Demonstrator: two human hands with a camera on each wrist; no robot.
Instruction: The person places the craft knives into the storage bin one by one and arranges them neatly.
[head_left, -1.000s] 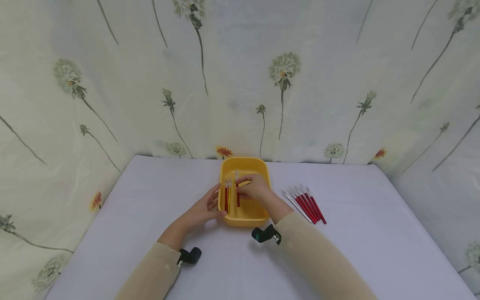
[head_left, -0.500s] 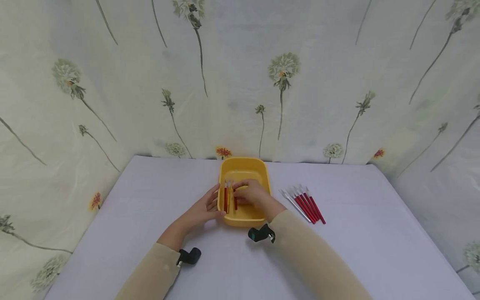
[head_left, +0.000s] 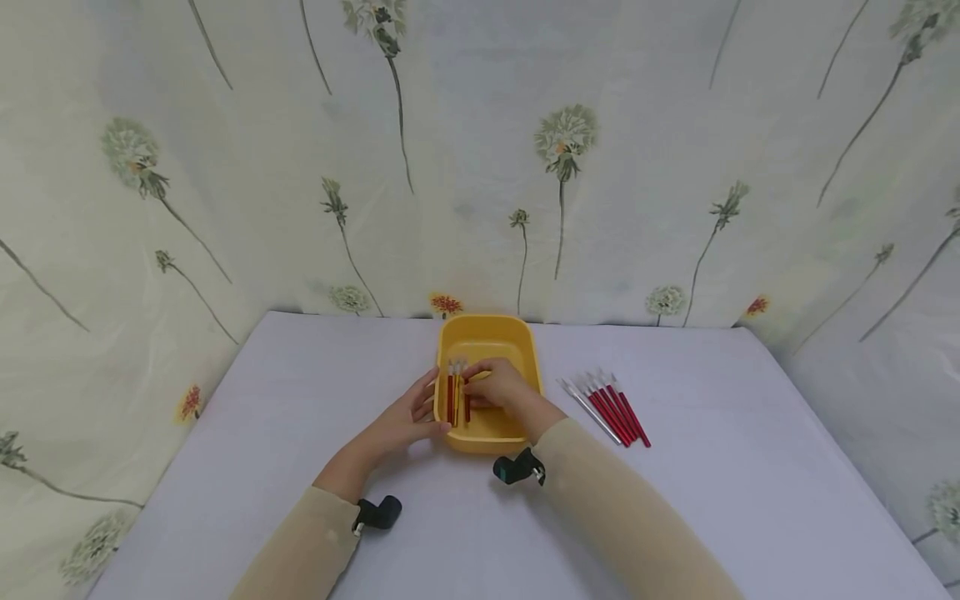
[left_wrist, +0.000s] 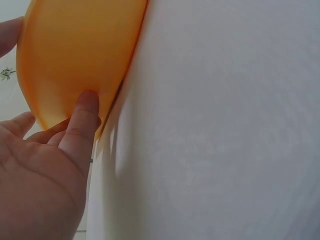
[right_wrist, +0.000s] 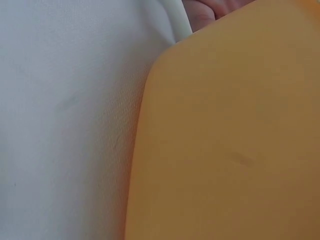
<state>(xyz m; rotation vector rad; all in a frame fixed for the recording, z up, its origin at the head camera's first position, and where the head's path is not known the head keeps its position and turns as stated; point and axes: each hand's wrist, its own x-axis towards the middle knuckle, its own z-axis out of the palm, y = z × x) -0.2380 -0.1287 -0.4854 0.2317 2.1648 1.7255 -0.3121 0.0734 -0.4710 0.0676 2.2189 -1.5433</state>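
Observation:
Inside a yellow plastic tray [head_left: 498, 429], my right hand [head_left: 498, 390] pinches a red-handled paintbrush [head_left: 468, 410] that lies lengthwise, partly hidden by the fingers. Close to its left are a yellow-handled paintbrush [head_left: 457, 406] and another red-handled paintbrush [head_left: 450, 396], bristles toward the far end. My left hand [head_left: 410, 414] rests against the tray's left side, with the thumb at the near left corner. In the left wrist view its fairly straight fingers [left_wrist: 86, 112] touch the tray's outer wall [left_wrist: 80, 50]. The right wrist view shows mostly the tray wall [right_wrist: 225, 125].
On the white-covered table [head_left: 712, 500], a fanned group of red-handled paintbrushes [head_left: 617, 412] lies right of the tray, with silver-handled brushes [head_left: 592, 412] at its left edge. A flower-printed cloth backdrop [head_left: 465, 167] rises behind the table's far edge.
My right hand has moved left and slightly toward me within the tray, bringing the red-handled paintbrush close beside the other two. The left hand stays at the tray's side.

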